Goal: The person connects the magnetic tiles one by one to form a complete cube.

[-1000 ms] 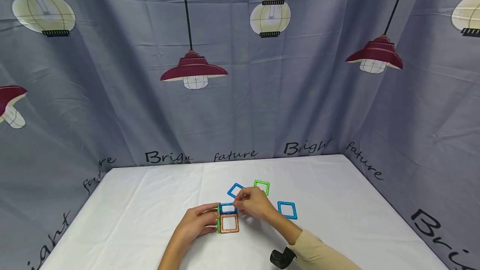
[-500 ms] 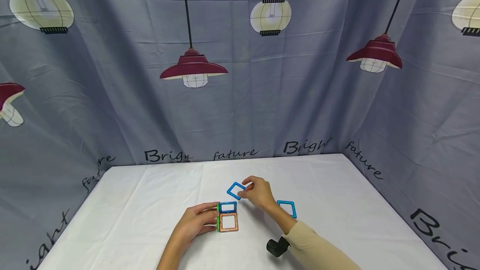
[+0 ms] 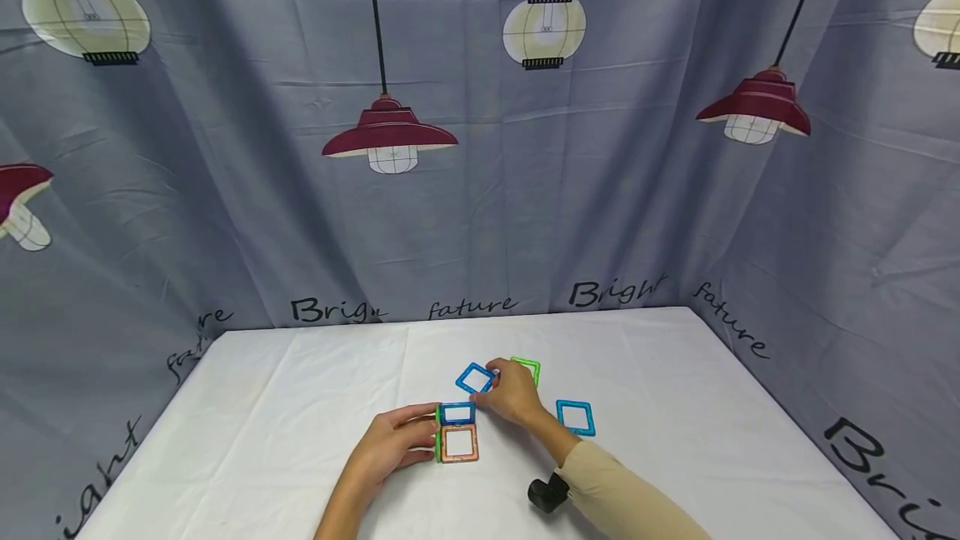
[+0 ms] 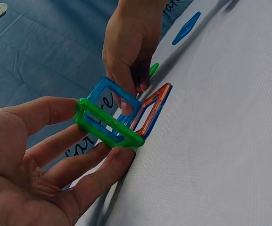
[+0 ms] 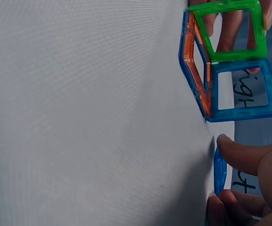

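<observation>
My left hand holds the upright green square frame by its edges, thumb and fingertips on opposite sides. Joined to it are an upright blue frame and an orange frame; in the right wrist view another blue edge shows against the orange one. Just behind this cluster a loose blue frame lies on the cloth. My right hand has that loose frame between thumb and fingers, at its right side in the head view.
A green frame lies partly behind my right hand, and another blue frame rests farther right on the white cloth. A black device hangs at my right wrist. A patterned curtain stands behind the table.
My right hand has moved from beside the cluster back to the loose blue frame, and its thumb and fingers have closed on it. The left hand has stayed on the cluster.
</observation>
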Tool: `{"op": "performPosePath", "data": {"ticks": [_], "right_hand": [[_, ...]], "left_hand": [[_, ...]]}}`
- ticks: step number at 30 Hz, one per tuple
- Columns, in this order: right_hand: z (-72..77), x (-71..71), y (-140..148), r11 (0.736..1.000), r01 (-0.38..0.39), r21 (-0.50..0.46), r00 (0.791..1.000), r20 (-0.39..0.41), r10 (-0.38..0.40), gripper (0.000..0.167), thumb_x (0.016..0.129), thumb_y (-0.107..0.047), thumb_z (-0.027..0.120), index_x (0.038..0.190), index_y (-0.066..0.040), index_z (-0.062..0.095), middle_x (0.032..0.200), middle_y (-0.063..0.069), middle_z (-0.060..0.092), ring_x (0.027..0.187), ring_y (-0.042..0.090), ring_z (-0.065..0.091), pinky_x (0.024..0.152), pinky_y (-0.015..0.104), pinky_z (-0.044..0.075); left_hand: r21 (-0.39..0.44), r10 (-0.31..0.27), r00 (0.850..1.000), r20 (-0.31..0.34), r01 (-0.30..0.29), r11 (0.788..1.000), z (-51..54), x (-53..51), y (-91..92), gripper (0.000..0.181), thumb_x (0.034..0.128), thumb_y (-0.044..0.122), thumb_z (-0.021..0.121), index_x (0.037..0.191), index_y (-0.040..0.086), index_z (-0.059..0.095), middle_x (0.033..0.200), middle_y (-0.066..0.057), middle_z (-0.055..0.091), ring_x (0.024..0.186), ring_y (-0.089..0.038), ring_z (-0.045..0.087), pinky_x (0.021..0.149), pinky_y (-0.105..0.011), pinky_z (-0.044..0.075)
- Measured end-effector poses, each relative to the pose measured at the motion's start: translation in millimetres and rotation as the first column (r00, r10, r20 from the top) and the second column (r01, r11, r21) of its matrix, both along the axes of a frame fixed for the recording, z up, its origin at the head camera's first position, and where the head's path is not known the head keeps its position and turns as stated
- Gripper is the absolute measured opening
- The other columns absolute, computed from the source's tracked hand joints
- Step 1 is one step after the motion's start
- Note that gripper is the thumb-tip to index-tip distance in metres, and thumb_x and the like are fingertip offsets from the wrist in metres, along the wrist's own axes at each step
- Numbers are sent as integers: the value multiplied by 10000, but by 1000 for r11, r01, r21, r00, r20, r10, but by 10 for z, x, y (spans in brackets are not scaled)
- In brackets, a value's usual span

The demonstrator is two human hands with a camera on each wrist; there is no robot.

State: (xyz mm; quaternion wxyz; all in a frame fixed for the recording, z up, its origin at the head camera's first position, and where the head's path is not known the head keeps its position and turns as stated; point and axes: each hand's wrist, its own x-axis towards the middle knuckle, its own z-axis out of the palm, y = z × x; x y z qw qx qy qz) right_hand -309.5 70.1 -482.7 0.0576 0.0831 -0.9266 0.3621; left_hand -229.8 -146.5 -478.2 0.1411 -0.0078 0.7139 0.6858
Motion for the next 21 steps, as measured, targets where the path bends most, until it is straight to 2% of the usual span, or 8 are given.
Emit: {"op": "performPosePath", "data": {"ticks": [7, 12, 21], "right_hand": [[12, 2, -12, 999, -1, 40, 1000, -26, 2, 532, 717, -161, 919, 1151, 46, 692, 764, 26, 554, 718, 139, 464, 622, 265, 400], [33, 18, -17, 999, 12, 48, 1000, 2, -12, 520, 697, -130, 927, 1133, 28, 694, 788, 29, 552, 750, 152, 478, 662, 288, 426], [139, 114, 34, 997, -11, 73, 999, 52, 8, 542, 654, -65, 931, 1144, -16, 705, 891, 74, 594, 843, 195, 511, 754, 366, 508]], "left_hand": [[-5, 5, 1000, -8, -5, 1000, 6, 2, 11, 525, 943, 232, 726, 1385, -17, 593, 1222, -183, 700, 940, -181, 665, 842, -393, 620], [-1, 0, 1000, 1, 0, 1000, 3, 8, 10, 519, 944, 223, 724, 1385, -18, 592, 1236, -181, 697, 937, -185, 664, 846, -391, 619], [-3, 5, 1000, 12, -5, 1000, 1, -7, -7, 525, 943, 223, 727, 1393, -9, 589, 1255, -180, 687, 933, -181, 657, 849, -391, 617]]}}
